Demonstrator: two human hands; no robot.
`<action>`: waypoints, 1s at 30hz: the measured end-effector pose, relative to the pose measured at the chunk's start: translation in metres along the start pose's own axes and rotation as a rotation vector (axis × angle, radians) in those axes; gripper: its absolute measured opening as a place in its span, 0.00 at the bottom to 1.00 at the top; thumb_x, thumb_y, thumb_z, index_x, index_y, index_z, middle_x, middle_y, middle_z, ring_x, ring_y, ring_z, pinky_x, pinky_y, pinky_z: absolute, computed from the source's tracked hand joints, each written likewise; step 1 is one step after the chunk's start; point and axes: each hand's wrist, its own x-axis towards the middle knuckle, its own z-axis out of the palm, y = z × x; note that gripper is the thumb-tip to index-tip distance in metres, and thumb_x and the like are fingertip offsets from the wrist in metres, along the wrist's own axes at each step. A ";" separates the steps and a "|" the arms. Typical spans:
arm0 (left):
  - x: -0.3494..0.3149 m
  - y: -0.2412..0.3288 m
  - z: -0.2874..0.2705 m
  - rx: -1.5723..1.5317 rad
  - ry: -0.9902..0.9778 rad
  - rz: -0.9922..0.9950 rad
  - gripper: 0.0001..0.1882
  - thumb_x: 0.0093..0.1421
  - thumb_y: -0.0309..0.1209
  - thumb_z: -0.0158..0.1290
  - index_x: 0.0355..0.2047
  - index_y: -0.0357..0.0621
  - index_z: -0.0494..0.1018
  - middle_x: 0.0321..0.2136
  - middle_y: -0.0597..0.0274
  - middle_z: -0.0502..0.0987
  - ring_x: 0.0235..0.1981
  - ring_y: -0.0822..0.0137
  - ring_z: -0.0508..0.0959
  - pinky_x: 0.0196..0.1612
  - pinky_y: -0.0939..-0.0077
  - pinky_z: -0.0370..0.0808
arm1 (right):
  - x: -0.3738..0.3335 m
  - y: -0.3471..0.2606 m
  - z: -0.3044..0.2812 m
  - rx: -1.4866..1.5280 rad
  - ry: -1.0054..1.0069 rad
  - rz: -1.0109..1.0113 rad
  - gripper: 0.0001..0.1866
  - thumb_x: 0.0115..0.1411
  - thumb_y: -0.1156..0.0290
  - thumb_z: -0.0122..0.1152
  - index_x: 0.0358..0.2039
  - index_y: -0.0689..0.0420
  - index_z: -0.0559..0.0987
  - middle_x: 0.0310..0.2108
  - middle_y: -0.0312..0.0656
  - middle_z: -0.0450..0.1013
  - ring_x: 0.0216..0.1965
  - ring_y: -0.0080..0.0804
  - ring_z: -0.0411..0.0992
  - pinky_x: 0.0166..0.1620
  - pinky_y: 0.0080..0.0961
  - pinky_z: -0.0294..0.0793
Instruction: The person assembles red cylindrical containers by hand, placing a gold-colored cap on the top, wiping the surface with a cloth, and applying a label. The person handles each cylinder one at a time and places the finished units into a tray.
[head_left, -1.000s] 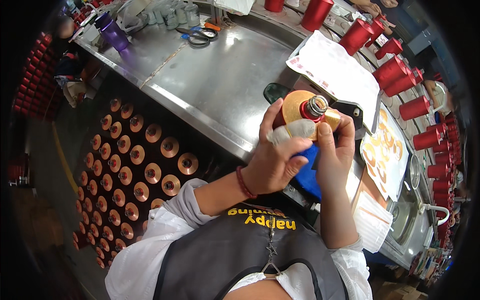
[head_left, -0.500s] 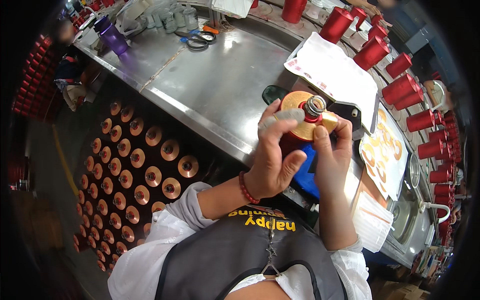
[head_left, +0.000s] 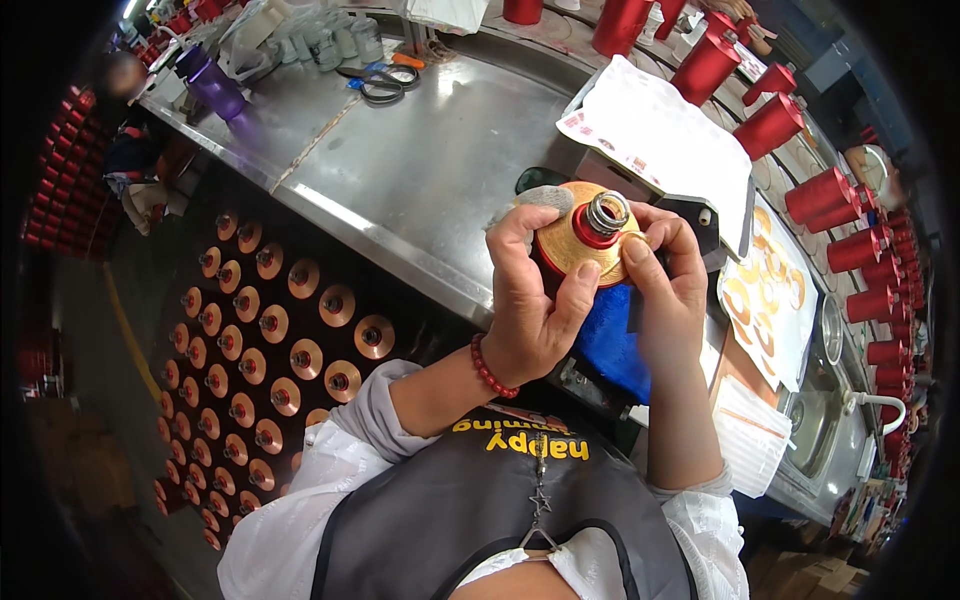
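Red bottle (head_left: 562,243) with gold shoulder, grasped two-handed at the near edge of a steel workbench (head_left: 420,170).

Clasped at the side by left hand (head_left: 528,315), pinched at the gold rim by right hand (head_left: 672,280); on the shiny metal, scissors (head_left: 368,78) and purple drinking bottle (head_left: 212,85); to the right, sheet of gold rings (head_left: 788,350) and sink (head_left: 815,425); beyond, curving row of red bottles (head_left: 770,127); at lower left, close-packed gold-shouldered bottles (head_left: 285,395) near yellow floor line (head_left: 132,335).

Gold collar (head_left: 562,240) looks metallic, finely grained; bottle neck (head_left: 606,221), glossy, glassy. Workbench (head_left: 420,155): smooth, shiny metal. Purple bottle (head_left: 213,87), far left: translucent plastic.
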 end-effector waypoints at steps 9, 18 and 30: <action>0.001 0.000 0.002 -0.043 -0.028 -0.023 0.28 0.64 0.26 0.55 0.59 0.35 0.54 0.51 0.50 0.63 0.51 0.62 0.68 0.59 0.66 0.66 | 0.001 -0.004 0.001 -0.037 -0.009 0.010 0.11 0.64 0.67 0.62 0.35 0.57 0.69 0.48 0.42 0.72 0.48 0.25 0.67 0.54 0.26 0.67; 0.029 -0.013 -0.021 -0.351 -0.235 -0.107 0.38 0.64 0.32 0.60 0.65 0.38 0.48 0.57 0.49 0.65 0.59 0.61 0.68 0.65 0.67 0.63 | 0.017 0.008 -0.015 0.078 -0.052 0.101 0.23 0.71 0.59 0.52 0.60 0.61 0.70 0.54 0.44 0.71 0.54 0.30 0.70 0.56 0.27 0.70; 0.032 -0.001 -0.037 -0.355 -0.184 -0.225 0.25 0.72 0.37 0.48 0.63 0.36 0.62 0.58 0.53 0.71 0.57 0.67 0.71 0.61 0.72 0.67 | -0.021 0.002 0.005 -0.728 -0.056 -0.302 0.39 0.55 0.68 0.71 0.65 0.63 0.66 0.58 0.53 0.68 0.57 0.49 0.67 0.60 0.38 0.67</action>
